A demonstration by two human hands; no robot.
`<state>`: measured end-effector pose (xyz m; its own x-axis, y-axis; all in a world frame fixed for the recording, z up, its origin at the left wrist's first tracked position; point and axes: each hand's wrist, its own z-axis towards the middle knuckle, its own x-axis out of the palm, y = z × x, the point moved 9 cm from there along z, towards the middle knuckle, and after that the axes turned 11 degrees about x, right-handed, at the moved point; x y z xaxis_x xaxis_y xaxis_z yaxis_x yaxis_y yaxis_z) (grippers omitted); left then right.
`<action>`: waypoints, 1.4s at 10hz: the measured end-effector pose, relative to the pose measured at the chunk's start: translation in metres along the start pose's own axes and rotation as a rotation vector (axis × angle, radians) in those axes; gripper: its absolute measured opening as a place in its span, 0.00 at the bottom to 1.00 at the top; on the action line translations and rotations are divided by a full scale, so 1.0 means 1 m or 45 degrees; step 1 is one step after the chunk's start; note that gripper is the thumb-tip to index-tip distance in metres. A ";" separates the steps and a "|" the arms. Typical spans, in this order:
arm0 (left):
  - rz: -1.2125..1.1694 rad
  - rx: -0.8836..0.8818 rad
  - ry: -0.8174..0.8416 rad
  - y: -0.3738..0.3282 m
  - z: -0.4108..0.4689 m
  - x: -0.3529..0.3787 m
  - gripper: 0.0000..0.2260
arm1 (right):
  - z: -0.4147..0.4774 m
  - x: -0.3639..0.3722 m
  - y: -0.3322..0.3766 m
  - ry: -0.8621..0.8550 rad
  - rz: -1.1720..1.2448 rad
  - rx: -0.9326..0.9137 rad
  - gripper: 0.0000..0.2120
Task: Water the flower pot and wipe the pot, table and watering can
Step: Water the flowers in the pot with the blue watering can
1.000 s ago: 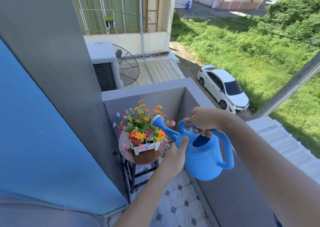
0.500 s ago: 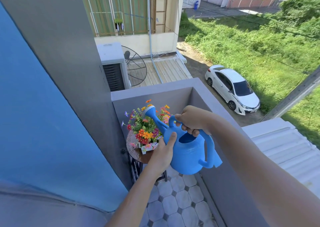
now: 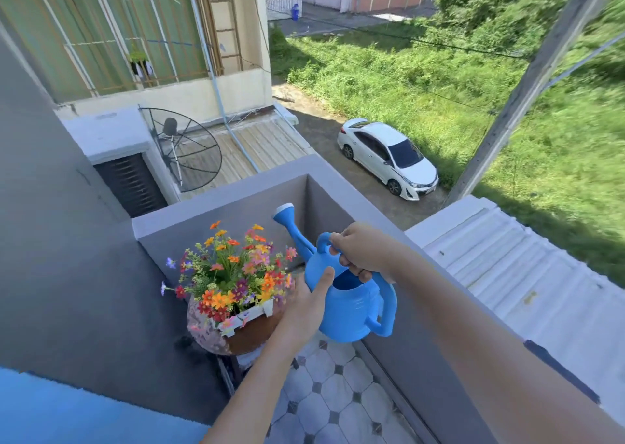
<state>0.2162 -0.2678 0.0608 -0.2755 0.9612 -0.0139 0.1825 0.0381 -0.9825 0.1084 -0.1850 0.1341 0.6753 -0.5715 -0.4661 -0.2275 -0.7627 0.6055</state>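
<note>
Both my forearms reach forward. My right hand (image 3: 363,251) grips the top handle of the blue plastic watering can (image 3: 351,308); my left hand (image 3: 304,305) presses palm and straight thumb to its side.

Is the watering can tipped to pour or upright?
Upright. The watering can has its open top facing up and spout angled upward; no water visibly leaves it.

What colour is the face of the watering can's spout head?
White face on the spout head; the rest of the watering can is blue. Head view.
</note>
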 end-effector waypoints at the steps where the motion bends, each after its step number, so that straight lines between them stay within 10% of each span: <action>1: 0.143 -0.016 0.046 -0.001 0.020 0.031 0.25 | 0.006 -0.038 -0.030 -0.112 0.126 0.026 0.12; 7: 0.315 0.122 0.758 0.003 0.101 0.288 0.23 | -0.009 -0.168 -0.267 -0.730 1.275 0.191 0.14; 14: 0.473 0.177 0.793 0.063 0.167 0.375 0.15 | 0.042 -0.160 -0.333 -0.996 1.767 0.452 0.15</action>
<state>-0.0331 0.0493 -0.0376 0.3756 0.8826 -0.2826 0.0268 -0.3152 -0.9487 0.0461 0.1478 -0.0201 -0.6487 -0.7609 0.0169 -0.5384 0.4745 0.6965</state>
